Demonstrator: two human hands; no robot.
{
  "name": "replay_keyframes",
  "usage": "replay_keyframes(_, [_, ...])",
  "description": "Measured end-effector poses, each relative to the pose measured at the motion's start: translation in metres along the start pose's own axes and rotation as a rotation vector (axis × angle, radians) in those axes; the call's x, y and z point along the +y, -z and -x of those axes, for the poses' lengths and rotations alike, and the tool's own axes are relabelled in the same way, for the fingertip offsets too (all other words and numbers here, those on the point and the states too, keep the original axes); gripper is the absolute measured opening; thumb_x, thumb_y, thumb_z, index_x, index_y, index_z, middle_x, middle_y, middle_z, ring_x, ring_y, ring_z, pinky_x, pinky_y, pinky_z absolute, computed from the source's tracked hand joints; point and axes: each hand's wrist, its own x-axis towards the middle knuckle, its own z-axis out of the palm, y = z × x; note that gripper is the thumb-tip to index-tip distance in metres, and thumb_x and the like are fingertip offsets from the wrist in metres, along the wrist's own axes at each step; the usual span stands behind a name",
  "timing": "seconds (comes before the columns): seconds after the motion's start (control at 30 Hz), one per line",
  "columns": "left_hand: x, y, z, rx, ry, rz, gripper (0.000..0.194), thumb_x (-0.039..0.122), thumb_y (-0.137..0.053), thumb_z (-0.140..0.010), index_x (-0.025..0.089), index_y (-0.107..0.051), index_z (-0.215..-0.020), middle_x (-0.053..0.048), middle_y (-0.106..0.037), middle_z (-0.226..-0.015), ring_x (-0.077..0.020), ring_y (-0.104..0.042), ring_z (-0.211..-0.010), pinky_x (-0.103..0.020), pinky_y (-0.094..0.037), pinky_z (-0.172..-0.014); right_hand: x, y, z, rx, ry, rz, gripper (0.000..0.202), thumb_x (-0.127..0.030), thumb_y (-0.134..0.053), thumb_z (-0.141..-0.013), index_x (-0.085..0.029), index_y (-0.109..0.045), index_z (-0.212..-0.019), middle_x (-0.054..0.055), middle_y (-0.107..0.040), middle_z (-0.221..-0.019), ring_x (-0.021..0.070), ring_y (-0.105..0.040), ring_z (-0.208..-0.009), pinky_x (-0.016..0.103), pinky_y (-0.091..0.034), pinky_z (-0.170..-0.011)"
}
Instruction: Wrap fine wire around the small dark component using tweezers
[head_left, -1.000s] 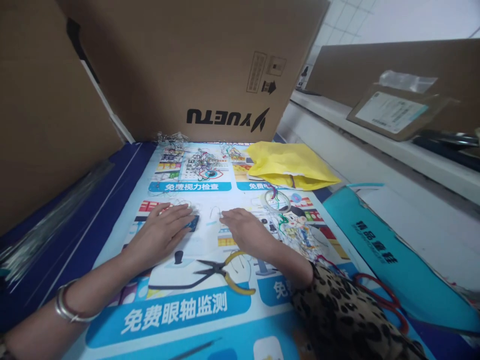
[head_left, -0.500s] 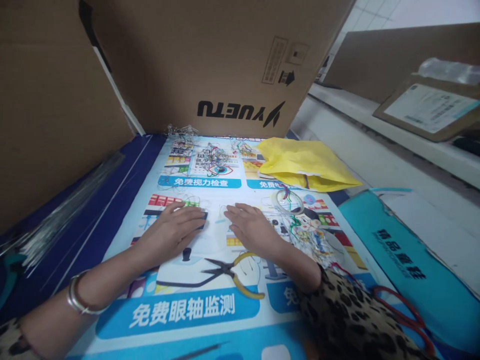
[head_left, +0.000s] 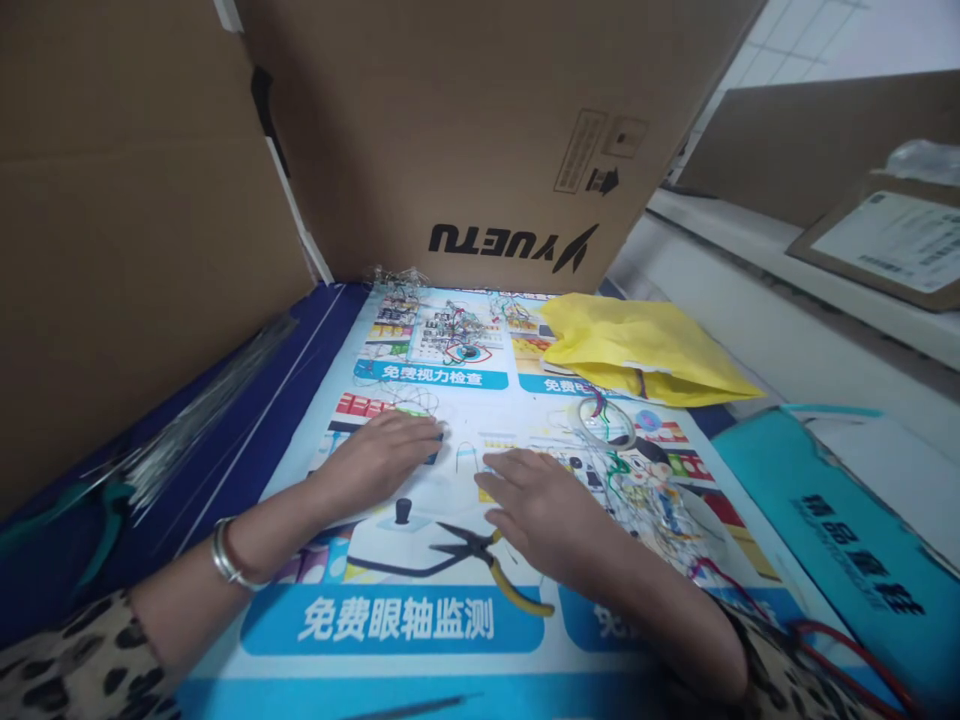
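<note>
My left hand (head_left: 382, 455) lies palm down on the printed poster (head_left: 457, 405), its fingers stretched toward the middle and nothing visible in it. My right hand (head_left: 544, 510) is also palm down with its fingers apart, just right of a small bent wire piece (head_left: 466, 456) between the two hands. Below my right hand lie pliers with yellow handles (head_left: 517, 592), jaws open and pointing left. Thin tangled wire (head_left: 394, 385) curls just beyond my left fingers. What lies under either palm is hidden.
Large cardboard (head_left: 480, 130) walls the back and left. A yellow bag (head_left: 637, 345), a tape roll (head_left: 606, 424) and tangled wires (head_left: 675, 505) lie to the right. A bundle of straight wires (head_left: 202, 415) and teal-handled pliers (head_left: 112, 520) are at the left. A teal box (head_left: 825, 510) stands far right.
The view has shifted, so the scene sits further right and lower. My right hand has drawn back toward me, its fingers more spread, and the bent wire piece now shows between the hands.
</note>
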Motion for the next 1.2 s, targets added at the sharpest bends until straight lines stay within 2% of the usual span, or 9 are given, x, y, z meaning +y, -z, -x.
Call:
replay_keyframes(0.17, [0.007,0.01,0.004,0.384,0.092,0.113,0.026,0.011,-0.05,-0.081,0.02,-0.059,-0.104,-0.005,-0.066,-0.1,-0.0171,-0.058,-0.099,-0.036,-0.045,-0.088,-0.027,0.01,0.017,-0.085,0.023,0.073,0.043,-0.039,-0.057,-0.076,-0.021,-0.051,-0.114,0.011,-0.053,-0.12,0.0287,-0.047,-0.103,0.043,-0.041,-0.08])
replay_keyframes(0.33, [0.008,0.015,0.004,0.584,0.289,0.183,0.017,0.014,-0.053,-0.081,0.019,-0.061,-0.095,-0.004,-0.067,-0.088,-0.0164,-0.061,-0.087,-0.033,-0.047,-0.083,-0.038,-0.007,0.017,-0.07,0.043,0.197,0.04,-0.023,-0.053,-0.075,-0.013,-0.05,-0.113,0.016,-0.056,-0.106,0.0282,-0.049,-0.092,0.04,-0.04,-0.072])
replay_keyframes(0.43, [0.008,0.017,0.004,0.608,0.33,0.213,0.014,0.015,-0.053,-0.081,0.018,-0.062,-0.091,-0.004,-0.067,-0.086,-0.0159,-0.062,-0.084,-0.031,-0.049,-0.08,-0.036,-0.018,0.014,-0.036,0.118,0.249,0.034,-0.011,-0.049,-0.074,-0.011,-0.052,-0.107,0.012,-0.057,-0.092,0.0241,-0.049,-0.082,0.038,-0.038,-0.07])
replay_keyframes(0.57, [0.008,0.018,0.003,0.621,0.368,0.219,0.013,0.015,-0.054,-0.081,0.018,-0.063,-0.09,-0.004,-0.067,-0.086,-0.0153,-0.061,-0.084,-0.031,-0.049,-0.08,-0.031,-0.025,0.011,-0.005,0.13,0.242,0.023,-0.01,-0.047,-0.076,-0.012,-0.054,-0.098,0.01,-0.055,-0.085,0.0217,-0.045,-0.078,0.036,-0.037,-0.069])
replay_keyframes(0.8, [0.008,0.017,0.002,0.593,0.345,0.235,0.013,0.018,-0.053,-0.081,0.018,-0.063,-0.09,-0.003,-0.068,-0.084,-0.0162,-0.062,-0.082,-0.031,-0.049,-0.078,-0.028,-0.027,0.011,0.01,0.032,0.101,0.024,-0.005,-0.038,-0.078,-0.013,-0.054,-0.094,0.01,-0.052,-0.086,0.0212,-0.043,-0.08,0.035,-0.037,-0.071])
replay_keyframes(0.97, [0.005,0.012,0.005,0.557,0.254,0.177,0.017,0.014,-0.055,-0.079,0.019,-0.062,-0.093,-0.003,-0.067,-0.086,-0.0156,-0.062,-0.083,-0.032,-0.048,-0.081,-0.024,-0.017,0.01,0.007,-0.047,-0.092,0.028,-0.01,-0.045,-0.07,-0.015,-0.053,-0.097,0.009,-0.051,-0.089,0.0201,-0.046,-0.079,0.032,-0.04,-0.067])
replay_keyframes(1.03, [0.005,0.011,0.006,0.523,0.235,0.162,0.016,0.015,-0.054,-0.079,0.019,-0.062,-0.093,-0.004,-0.067,-0.087,-0.0159,-0.062,-0.083,-0.033,-0.048,-0.081,-0.017,-0.006,0.009,0.108,-0.069,-0.248,0.035,-0.012,-0.046,-0.071,-0.017,-0.051,-0.105,0.007,-0.052,-0.091,0.0187,-0.048,-0.081,0.031,-0.042,-0.068])
replay_keyframes(1.13, [0.005,0.01,0.006,0.474,0.242,0.142,0.014,0.018,-0.053,-0.08,0.019,-0.062,-0.091,-0.004,-0.067,-0.086,-0.0172,-0.061,-0.083,-0.034,-0.048,-0.08,-0.005,0.013,0.011,0.426,-0.153,-0.545,0.025,-0.017,-0.046,-0.078,-0.021,-0.052,-0.103,0.003,-0.052,-0.082,0.0145,-0.05,-0.075,0.029,-0.043,-0.067])
replay_keyframes(1.2, [0.006,0.01,0.006,0.456,0.246,0.13,0.014,0.018,-0.053,-0.08,0.019,-0.062,-0.09,-0.004,-0.067,-0.086,-0.0176,-0.062,-0.083,-0.035,-0.048,-0.08,0.001,0.021,0.013,0.542,-0.264,-0.773,0.023,-0.022,-0.043,-0.084,-0.022,-0.05,-0.106,0.0,-0.049,-0.075,0.0124,-0.049,-0.067,0.027,-0.042,-0.061])
